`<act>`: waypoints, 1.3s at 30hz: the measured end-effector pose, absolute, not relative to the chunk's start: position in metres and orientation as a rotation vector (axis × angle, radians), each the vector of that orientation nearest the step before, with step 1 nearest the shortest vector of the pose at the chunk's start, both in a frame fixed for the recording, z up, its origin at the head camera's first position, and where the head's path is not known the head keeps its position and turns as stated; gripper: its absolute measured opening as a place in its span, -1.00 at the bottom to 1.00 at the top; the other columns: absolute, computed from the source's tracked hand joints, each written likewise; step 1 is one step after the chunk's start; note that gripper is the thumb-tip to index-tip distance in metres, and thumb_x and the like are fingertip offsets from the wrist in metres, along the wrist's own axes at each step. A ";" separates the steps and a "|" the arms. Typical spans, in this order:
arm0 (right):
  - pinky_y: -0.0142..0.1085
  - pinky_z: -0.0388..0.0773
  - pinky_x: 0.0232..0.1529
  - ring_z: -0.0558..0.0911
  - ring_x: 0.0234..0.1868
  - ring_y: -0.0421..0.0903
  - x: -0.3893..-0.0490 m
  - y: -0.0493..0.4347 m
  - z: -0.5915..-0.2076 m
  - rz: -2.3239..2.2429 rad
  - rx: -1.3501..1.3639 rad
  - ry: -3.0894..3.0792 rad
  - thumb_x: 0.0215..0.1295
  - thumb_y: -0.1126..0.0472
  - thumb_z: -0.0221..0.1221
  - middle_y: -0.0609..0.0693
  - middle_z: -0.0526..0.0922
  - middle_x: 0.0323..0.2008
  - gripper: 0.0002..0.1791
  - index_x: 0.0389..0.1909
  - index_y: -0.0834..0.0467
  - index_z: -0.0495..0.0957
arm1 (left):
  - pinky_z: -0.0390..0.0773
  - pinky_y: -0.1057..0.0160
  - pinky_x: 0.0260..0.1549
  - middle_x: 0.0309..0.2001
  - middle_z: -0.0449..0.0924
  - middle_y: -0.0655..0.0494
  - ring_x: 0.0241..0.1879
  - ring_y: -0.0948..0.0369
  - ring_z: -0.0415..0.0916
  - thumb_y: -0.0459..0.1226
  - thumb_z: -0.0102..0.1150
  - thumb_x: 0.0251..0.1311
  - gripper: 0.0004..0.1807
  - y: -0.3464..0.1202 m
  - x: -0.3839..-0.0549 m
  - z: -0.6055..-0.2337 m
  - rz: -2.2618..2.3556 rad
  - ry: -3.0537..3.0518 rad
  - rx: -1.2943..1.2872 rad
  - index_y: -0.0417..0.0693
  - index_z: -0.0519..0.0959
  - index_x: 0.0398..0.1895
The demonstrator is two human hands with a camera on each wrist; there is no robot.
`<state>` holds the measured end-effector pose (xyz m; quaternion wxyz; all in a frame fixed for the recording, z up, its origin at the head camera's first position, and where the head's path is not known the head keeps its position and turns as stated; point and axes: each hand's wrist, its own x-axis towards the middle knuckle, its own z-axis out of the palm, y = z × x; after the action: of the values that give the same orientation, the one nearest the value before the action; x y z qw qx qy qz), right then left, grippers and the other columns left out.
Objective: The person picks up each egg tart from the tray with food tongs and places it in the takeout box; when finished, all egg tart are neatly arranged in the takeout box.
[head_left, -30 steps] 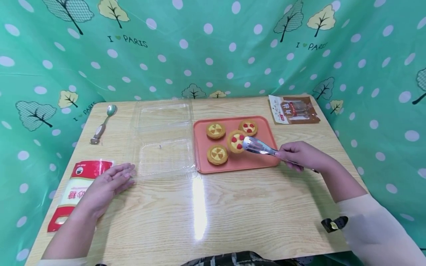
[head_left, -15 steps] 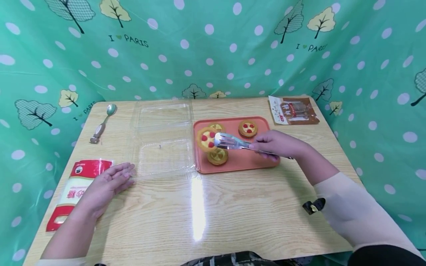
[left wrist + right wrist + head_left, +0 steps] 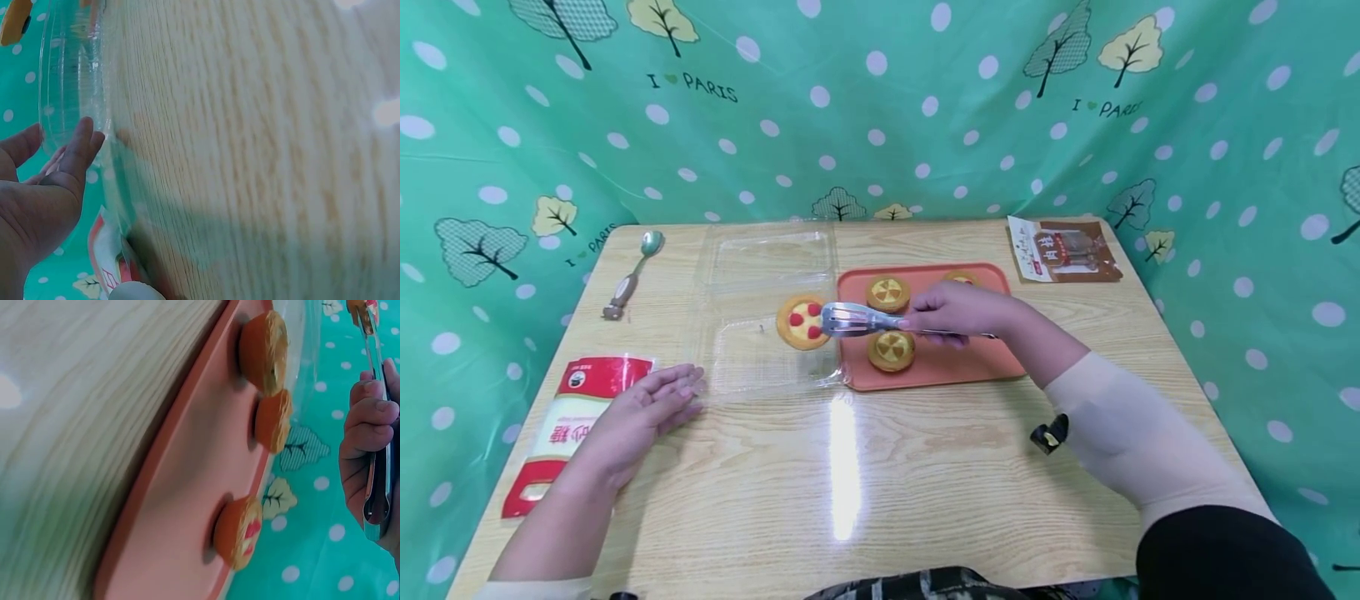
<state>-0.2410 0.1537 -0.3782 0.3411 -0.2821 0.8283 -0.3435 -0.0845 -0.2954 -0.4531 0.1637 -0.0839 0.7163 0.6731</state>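
My right hand grips metal tongs, whose tips pinch an egg tart with red toppings. That tart hangs over the near half of an opened clear plastic box. Right of the box lies a pink tray. On it are two tarts with yellow wedge patterns, a near one and a far one. Another red-topped tart stands there, partly hidden by my right hand in the head view. My left hand, fingers loosely extended, is by the box's left edge; whether it touches is unclear.
A red-and-white pouch lies under and beside my left forearm. A spoon rests at the back left of the wooden table. A brown packet is at the back right, before a green curtain.
My right hand has carried the red-topped tart in the tongs leftward, from above the tray to above the plastic box. The left hand stays almost still.
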 end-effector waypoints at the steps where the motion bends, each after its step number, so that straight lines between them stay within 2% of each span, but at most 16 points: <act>1: -0.26 0.40 -0.75 0.40 -0.75 -0.09 -0.242 0.150 -0.378 -0.887 -0.738 2.142 0.35 -0.25 0.12 0.08 0.51 -0.63 -0.43 -0.39 0.25 0.54 | 0.60 0.42 0.02 0.43 0.15 -0.10 0.09 0.41 0.57 -0.15 0.12 0.39 -0.25 -0.295 -0.085 -0.453 1.916 2.045 -0.240 -0.27 0.06 0.50; 3: -0.24 0.40 -0.73 0.40 -0.74 -0.10 -0.245 0.141 -0.379 -0.868 -0.755 2.115 0.38 -0.22 0.10 0.08 0.51 -0.63 -0.44 -0.36 0.26 0.54 | 0.60 0.43 0.02 0.44 0.14 -0.11 0.10 0.41 0.57 -0.15 0.11 0.39 -0.25 -0.295 -0.085 -0.452 1.910 2.049 -0.240 -0.26 0.06 0.50; 7: -0.27 0.38 -0.73 0.37 -0.74 -0.10 -0.249 0.124 -0.378 -0.853 -0.796 2.045 0.41 -0.17 0.09 0.06 0.48 -0.64 -0.39 -0.29 0.41 0.48 | 0.59 0.43 0.02 0.46 0.11 -0.14 0.10 0.43 0.55 -0.13 0.11 0.39 -0.24 -0.296 -0.085 -0.451 1.891 2.057 -0.249 -0.23 0.05 0.51; 10: -0.33 0.37 -0.73 0.38 -0.76 -0.10 -0.251 0.112 -0.377 -0.830 -0.842 2.023 0.42 -0.16 0.09 0.04 0.46 -0.67 -0.42 -0.40 0.36 0.45 | 0.59 0.43 0.01 0.47 0.09 -0.15 0.10 0.44 0.55 -0.12 0.11 0.39 -0.23 -0.296 -0.086 -0.451 1.881 2.062 -0.253 -0.22 0.05 0.52; 14: -0.30 0.37 -0.73 0.39 -0.78 -0.10 -0.254 0.097 -0.377 -0.789 -0.889 2.032 0.42 -0.14 0.09 0.03 0.46 -0.70 -0.47 -0.51 0.24 0.45 | 0.60 0.42 0.02 0.49 0.07 -0.16 0.11 0.46 0.54 -0.13 0.12 0.39 -0.24 -0.296 -0.087 -0.450 1.884 2.052 -0.256 -0.21 0.05 0.52; 25: -0.08 0.37 -0.68 0.38 -0.77 -0.12 -0.260 0.061 -0.378 -0.696 -0.884 2.030 0.43 -0.16 0.07 -0.02 0.43 -0.71 -0.46 -0.53 0.23 0.47 | 0.59 0.38 0.05 0.52 -0.01 -0.23 0.14 0.52 0.49 -0.18 0.11 0.39 -0.21 -0.296 -0.085 -0.452 1.950 2.002 -0.214 -0.32 -0.02 0.51; 32: -0.17 0.41 -0.64 0.39 -0.76 -0.17 -0.261 0.036 -0.377 -0.559 -0.912 2.081 0.41 -0.17 0.08 -0.05 0.46 -0.70 -0.48 -0.49 0.21 0.48 | 0.60 0.37 0.04 0.51 0.11 -0.11 0.13 0.50 0.51 -0.16 0.14 0.37 -0.21 -0.297 -0.085 -0.450 1.954 1.995 -0.246 -0.28 0.02 0.51; 39: -0.30 0.38 -0.69 0.39 -0.76 -0.18 -0.258 0.016 -0.376 -0.385 -0.930 2.119 0.41 -0.20 0.07 -0.06 0.48 -0.72 -0.46 -0.48 0.21 0.51 | 0.59 0.35 0.05 0.49 0.09 -0.14 0.13 0.51 0.50 -0.20 0.13 0.38 -0.22 -0.295 -0.087 -0.450 1.964 1.974 -0.258 -0.28 0.01 0.51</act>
<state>-0.2580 0.0160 -0.3763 0.3872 -0.3654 0.8328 -0.1514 -0.0866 -0.2945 -0.4497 0.1717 -0.0908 0.6953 0.6920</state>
